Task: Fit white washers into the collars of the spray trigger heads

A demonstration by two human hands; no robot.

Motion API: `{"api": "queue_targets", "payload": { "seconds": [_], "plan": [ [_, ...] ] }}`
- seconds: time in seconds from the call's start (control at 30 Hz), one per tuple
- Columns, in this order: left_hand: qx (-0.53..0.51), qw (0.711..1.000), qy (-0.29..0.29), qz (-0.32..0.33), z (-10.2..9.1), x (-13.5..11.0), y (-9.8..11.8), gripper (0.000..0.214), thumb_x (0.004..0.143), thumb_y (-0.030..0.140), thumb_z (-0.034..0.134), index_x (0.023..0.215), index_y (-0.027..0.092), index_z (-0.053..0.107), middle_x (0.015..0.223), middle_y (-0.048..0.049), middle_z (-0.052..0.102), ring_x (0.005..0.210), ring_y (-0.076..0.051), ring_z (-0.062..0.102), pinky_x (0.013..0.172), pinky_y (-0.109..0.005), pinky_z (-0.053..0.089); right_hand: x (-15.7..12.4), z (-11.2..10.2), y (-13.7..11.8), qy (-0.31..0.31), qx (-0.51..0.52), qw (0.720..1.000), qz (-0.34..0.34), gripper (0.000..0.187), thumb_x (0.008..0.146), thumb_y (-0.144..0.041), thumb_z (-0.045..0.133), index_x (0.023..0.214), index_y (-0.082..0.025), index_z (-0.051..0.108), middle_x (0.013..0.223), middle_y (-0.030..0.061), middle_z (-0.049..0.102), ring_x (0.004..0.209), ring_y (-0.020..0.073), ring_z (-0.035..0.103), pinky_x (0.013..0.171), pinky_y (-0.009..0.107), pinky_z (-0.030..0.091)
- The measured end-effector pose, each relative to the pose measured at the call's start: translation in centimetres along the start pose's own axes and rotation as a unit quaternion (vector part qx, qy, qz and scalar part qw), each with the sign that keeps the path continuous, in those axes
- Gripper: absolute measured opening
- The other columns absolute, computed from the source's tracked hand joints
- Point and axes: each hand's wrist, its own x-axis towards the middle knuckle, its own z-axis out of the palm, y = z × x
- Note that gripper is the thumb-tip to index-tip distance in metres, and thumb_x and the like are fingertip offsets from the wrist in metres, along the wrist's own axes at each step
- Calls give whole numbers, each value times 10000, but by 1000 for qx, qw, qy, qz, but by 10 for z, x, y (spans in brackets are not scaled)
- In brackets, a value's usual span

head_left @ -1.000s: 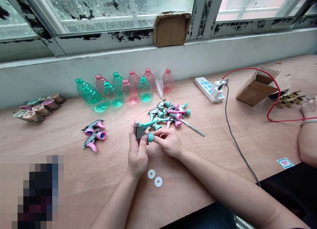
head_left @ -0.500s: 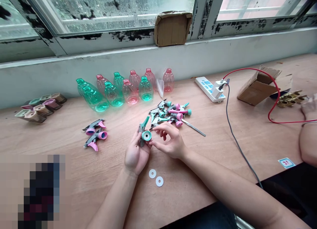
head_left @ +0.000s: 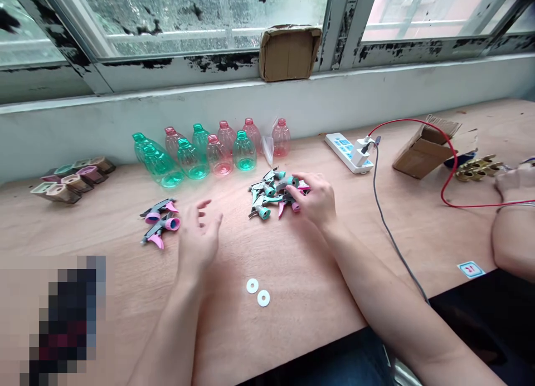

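Head view, clock from our seat: left hand (head_left: 198, 235) at 11, open, fingers (head_left: 205, 205) spread, holding nothing. Right hand (head_left: 315, 201) at 1, fingers curled on the pile of trigger spray heads (head_left: 267, 194) at 12; can't tell if it grips one, and it hides part of the pile. Smaller pile of pink-trimmed spray heads (head_left: 160, 224) at 10. Teal and pink plastic bottles (head_left: 244, 152) stand or lie beyond, none with a head fitted. Two white washers (head_left: 258, 291) lie loose near us. Bottom-left is pixelated, unreadable.

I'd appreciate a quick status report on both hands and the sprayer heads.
Right hand on trigger sprayer pile. Left hand open, empty, near two pink-collared sprayers. Two white washers between the arms.
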Motion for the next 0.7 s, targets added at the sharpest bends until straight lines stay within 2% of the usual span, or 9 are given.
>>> {"api": "queue_targets", "payload": {
  "seconds": [0.07,0.13,0.27,0.33,0.37,0.43,0.53,0.6,0.7],
  "plan": [
    [174,983,65,5,-17,9,-5,394,806,372,653,1173,229,635,1261,-137,533,1209,-341,464,1047,-504,341,2,1,9,-26,-41,998,28,305,847,-372,670,1105,-213,704,1006,82,729,1012,292,581,932,440,427],
    [299,947,101,-56,-30,16,-11,462,819,449,611,1233,244,604,1385,-168,461,1304,-419,366,1052,-604,288,1,3,12,-39,-63,997,35,343,837,-379,673,1132,-204,686,1049,88,716,1026,299,565,931,434,420],
    [380,912,5,-153,-41,21,-25,517,834,508,548,1271,236,590,1444,-193,441,1303,-480,355,1004,-670,303,-3,1,-1,0,-64,998,-9,342,838,-365,661,1138,-201,662,1149,108,656,1077,296,540,949,418,411],
    [397,909,-19,-123,-37,19,-29,448,859,445,522,1241,233,621,1390,-181,503,1261,-463,408,992,-649,337,-5,-3,-14,-18,-20,998,-59,241,872,-338,618,1061,-200,673,1056,96,667,1025,261,565,926,382,424],
    [401,911,-29,-90,-33,18,-31,406,876,413,500,1210,233,646,1350,-172,537,1237,-449,433,981,-627,360,-7,-6,-21,-60,11,994,-90,197,887,-327,599,1015,-199,676,987,81,675,966,235,585,889,353,438],
    [396,916,-64,1,-24,14,-32,365,903,383,463,1146,232,690,1275,-156,590,1195,-410,469,961,-565,405,-13,-9,-36,-205,67,964,-157,160,890,-327,603,949,-199,680,873,42,678,817,180,602,769,293,447],
    [365,919,-103,111,-8,7,-31,371,915,393,472,1164,223,688,1201,-136,630,1113,-339,513,969,-484,425,-27,-7,-56,-418,83,871,-245,160,843,-320,663,944,-203,705,871,14,683,735,137,602,656,252,401],
    [342,920,-114,153,1,2,-30,376,926,396,468,1181,213,676,1191,-123,633,1102,-315,512,966,-446,433,-37,-1,-67,-486,77,824,-279,191,833,-333,672,980,-220,717,916,13,680,728,130,601,629,249,372],
    [327,923,-109,168,10,-3,-28,370,941,405,455,1168,215,677,1190,-113,631,1084,-303,513,952,-435,442,-47,7,-77,-527,80,785,-315,228,852,-377,654,1034,-255,718,1012,20,656,759,132,596,613,251,350]
  ]
}}
